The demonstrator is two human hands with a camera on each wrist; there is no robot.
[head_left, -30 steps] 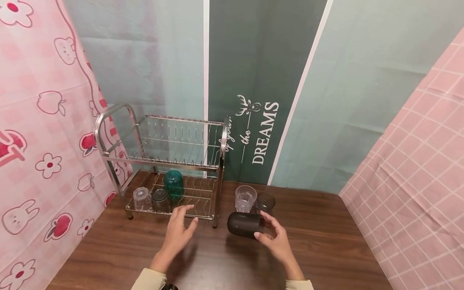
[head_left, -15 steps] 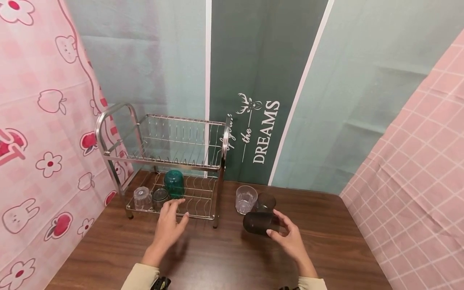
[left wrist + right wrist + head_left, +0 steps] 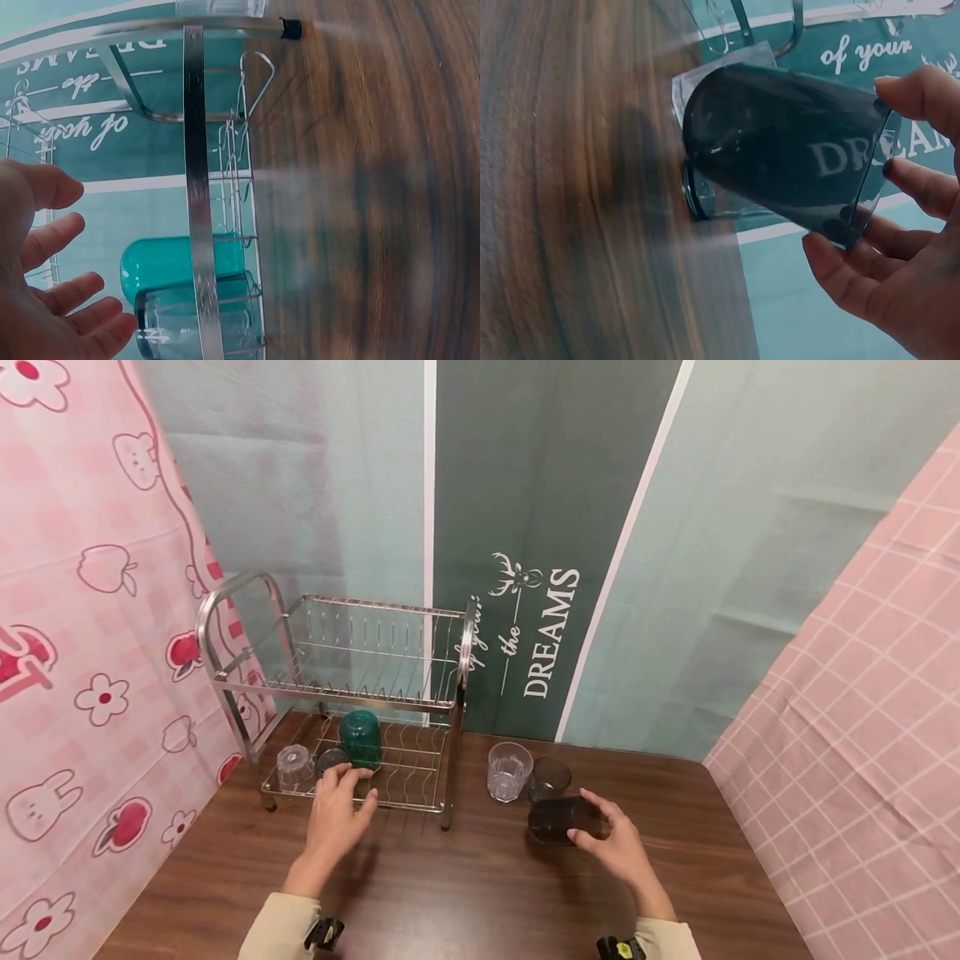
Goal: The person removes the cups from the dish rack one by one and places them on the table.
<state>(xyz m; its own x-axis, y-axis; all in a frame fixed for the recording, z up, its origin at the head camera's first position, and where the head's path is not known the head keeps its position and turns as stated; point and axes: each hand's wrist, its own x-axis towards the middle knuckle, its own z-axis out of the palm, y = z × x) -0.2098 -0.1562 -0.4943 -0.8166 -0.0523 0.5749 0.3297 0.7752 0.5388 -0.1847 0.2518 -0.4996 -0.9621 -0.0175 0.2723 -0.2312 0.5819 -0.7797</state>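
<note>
My right hand [image 3: 626,847] grips a dark translucent tumbler [image 3: 553,820] near its rim, thumb on one side and fingers on the other. The tumbler lies sideways in the air, its rounded base pointing left in the head view. Behind it, a clear glass [image 3: 510,774] and a smoky glass [image 3: 551,775] stand on the table. My left hand [image 3: 333,814] hovers with loosely spread fingers at the front of the dish rack [image 3: 337,700]. On its lower tier sit a teal glass [image 3: 361,737], a small dark glass [image 3: 331,760], partly covered by my fingers, and a clear cup [image 3: 294,767].
The wooden table [image 3: 465,902] extends to a printed green curtain [image 3: 555,485] at the back. Pink cloth [image 3: 67,610] hangs at the left, and pink checked cloth [image 3: 862,710] at the right. The rack's upper tier has wire dividers and arched side rails.
My right hand has moved right, carrying the tumbler in front of the smoky glass. My left hand has drifted left along the rack's front, toward the small dark glass.
</note>
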